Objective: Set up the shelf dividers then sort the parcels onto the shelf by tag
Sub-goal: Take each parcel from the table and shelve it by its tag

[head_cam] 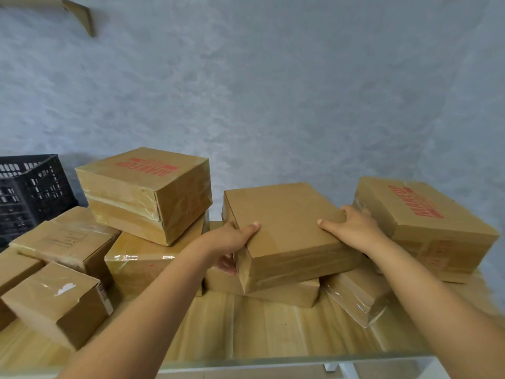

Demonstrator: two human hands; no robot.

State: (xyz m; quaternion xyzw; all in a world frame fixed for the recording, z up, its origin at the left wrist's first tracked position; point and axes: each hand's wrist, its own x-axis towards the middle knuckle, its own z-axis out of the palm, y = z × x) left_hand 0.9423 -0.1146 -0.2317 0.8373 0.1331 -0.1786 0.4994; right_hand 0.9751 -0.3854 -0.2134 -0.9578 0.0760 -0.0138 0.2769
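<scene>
Wooden table point(246, 329) with a pale front edge, grey textured wall behind. No shelf or dividers are seen here, apart from a wooden bracket point(79, 15) high on the wall at top left.

Near left: a small taped box point(54, 299) with a torn label patch, more cartons stacked behind it.

Centre: a flat plain parcel point(287, 231) is gripped from both sides. Left hand point(232, 242) is curled round its left edge, thumb on top, fingers tucked under. Right hand point(352, 225) is clamped on the right edge, thumb laid across the top, fingers over the far side. The parcel is tilted, its near corner resting on a lower flat box point(273, 288); a film-wrapped box point(358, 296) lies just beside it on the right.

Farther back: a red-printed box point(144, 192) is stacked on the left pile, another red-printed carton point(426, 225) sits at right, touching or nearly touching the right hand. A black crate point(30, 192) is at far left against the wall.

Step judged: the parcel is being lifted for a tag check. No tag is visible on its top face, so it should be turned to expose the other sides before a slot is chosen. Lift should be straight up, level, to clear the right carton and avoid dragging the box beneath.
</scene>
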